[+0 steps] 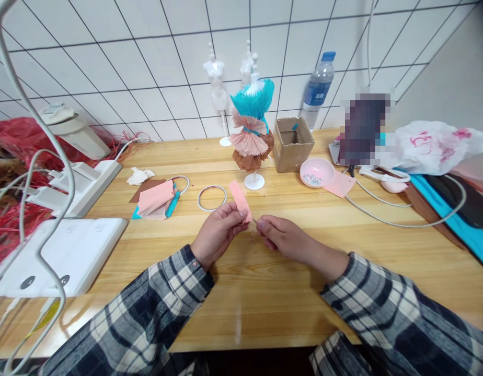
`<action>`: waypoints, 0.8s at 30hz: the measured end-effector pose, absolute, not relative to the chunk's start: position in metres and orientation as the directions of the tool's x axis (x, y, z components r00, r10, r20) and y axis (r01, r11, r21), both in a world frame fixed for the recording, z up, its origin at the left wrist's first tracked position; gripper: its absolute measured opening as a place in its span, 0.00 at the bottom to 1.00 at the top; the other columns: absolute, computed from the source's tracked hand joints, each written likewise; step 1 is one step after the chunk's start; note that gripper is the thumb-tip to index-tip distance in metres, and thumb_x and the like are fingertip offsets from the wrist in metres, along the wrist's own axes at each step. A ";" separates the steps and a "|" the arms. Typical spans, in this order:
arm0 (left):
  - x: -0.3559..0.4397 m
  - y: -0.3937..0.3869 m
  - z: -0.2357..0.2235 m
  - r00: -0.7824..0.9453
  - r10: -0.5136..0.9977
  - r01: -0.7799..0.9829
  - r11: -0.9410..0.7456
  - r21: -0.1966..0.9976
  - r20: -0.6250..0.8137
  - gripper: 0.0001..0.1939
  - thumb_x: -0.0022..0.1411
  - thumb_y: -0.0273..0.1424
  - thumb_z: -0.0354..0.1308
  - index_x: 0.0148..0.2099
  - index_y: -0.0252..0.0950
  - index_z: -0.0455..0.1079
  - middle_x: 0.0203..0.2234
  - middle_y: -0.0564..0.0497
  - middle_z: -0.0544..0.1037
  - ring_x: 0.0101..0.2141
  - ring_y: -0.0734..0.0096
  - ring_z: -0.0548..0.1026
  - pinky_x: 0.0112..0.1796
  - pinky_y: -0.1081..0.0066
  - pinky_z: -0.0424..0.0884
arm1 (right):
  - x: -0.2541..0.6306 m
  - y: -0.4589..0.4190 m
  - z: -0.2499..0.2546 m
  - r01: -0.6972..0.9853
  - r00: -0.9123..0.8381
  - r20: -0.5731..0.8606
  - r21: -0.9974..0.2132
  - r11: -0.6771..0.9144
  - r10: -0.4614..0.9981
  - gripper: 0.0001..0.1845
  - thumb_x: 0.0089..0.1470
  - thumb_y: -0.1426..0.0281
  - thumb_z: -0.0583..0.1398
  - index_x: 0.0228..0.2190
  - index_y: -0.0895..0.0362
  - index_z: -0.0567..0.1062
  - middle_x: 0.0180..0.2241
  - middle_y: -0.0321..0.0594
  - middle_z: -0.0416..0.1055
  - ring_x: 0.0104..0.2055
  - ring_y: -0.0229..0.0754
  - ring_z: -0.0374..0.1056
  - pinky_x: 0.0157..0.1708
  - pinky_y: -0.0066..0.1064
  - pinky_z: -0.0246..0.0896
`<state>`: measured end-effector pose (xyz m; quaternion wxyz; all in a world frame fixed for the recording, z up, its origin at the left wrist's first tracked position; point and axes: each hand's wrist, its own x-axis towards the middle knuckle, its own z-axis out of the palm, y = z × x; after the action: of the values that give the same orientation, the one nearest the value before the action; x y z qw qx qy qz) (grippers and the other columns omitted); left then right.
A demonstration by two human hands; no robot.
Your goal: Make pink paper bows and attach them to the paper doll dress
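My left hand point(221, 230) pinches a folded strip of pink crepe paper point(239, 198) between thumb and fingers. The strip stands up from the grip, and its lower end looks jagged. Close to that end, my right hand point(278, 235) is closed around a thin tool point(254, 221). Only a narrow tip shows, so its kind is hidden. Tiny scraps lie on the table below. Behind the hands stands a small white dress form point(254, 181) dressed in frilled crepe paper, blue on top, pink at the waist and brown below.
Left of the hands are a bangle-like ring point(199, 201) and folded crepe paper point(157, 198). A cardboard box point(290, 156), pink bowl of beads point(331, 169) and water bottle point(318, 91) stand behind right. Cables, a power strip point(98, 183) and white power banks point(96, 250) crowd the left.
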<state>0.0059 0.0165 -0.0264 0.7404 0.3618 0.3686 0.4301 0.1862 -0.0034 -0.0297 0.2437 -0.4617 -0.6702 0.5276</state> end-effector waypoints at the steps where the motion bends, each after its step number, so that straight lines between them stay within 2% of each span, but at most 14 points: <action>1: 0.006 0.016 -0.026 0.359 0.904 -0.367 0.367 0.855 -0.234 0.05 0.56 0.27 0.63 0.34 0.32 0.71 0.27 0.54 0.73 0.29 0.81 0.71 0.34 0.81 0.70 | 0.186 -0.003 -0.029 0.362 -0.464 -0.159 -0.932 0.022 0.871 0.22 0.64 0.54 0.45 0.26 0.55 0.62 0.19 0.30 0.60 0.21 0.34 0.57 0.25 0.27 0.52; 24: 0.006 0.017 -0.026 0.352 0.899 -0.333 0.380 0.863 -0.260 0.06 0.53 0.26 0.65 0.33 0.32 0.71 0.26 0.54 0.73 0.28 0.80 0.72 0.33 0.80 0.70 | 0.187 -0.001 -0.024 0.384 -0.509 -0.178 -0.923 0.037 0.842 0.20 0.63 0.58 0.47 0.23 0.55 0.61 0.19 0.30 0.59 0.21 0.34 0.56 0.24 0.28 0.51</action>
<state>0.0056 0.0169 -0.0264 0.7357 0.3673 0.3855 0.4185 0.1870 -0.0014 -0.0243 0.2156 -0.4463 -0.6871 0.5313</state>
